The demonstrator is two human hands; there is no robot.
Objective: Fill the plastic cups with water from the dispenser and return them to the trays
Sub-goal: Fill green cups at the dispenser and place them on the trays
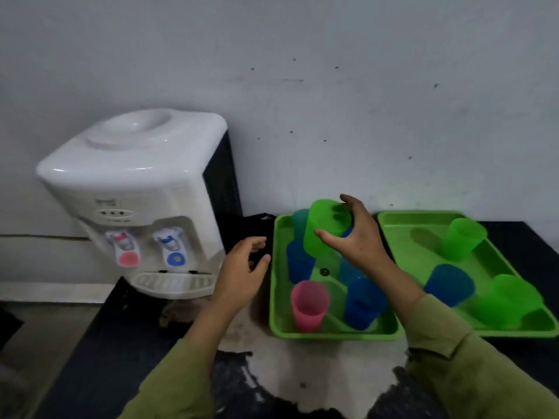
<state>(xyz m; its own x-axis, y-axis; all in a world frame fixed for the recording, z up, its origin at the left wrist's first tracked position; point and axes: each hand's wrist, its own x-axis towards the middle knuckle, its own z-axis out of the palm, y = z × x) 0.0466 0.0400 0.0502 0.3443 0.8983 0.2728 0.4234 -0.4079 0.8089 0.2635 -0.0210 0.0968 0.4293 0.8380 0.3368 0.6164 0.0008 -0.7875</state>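
The right hand [360,237] is holding a green cup [323,231], with fingers and thumb curling around its side. The cup is tilting above the back of the near tray [276,282], just beside the water dispenser [136,192]. The left hand [242,267] is hovering between the dispenser and that tray, fingers loosely bent, holding nothing. A pink cup [308,306] is standing in the near tray.

Dim, soft light is coming from above, making shiny spots on the water dispenser [133,152]. A cup [462,237] is casting a faint shadow on its tray [423,213]. Everything is looking blurry (the left hand [242,267] most), and the edges are bending.
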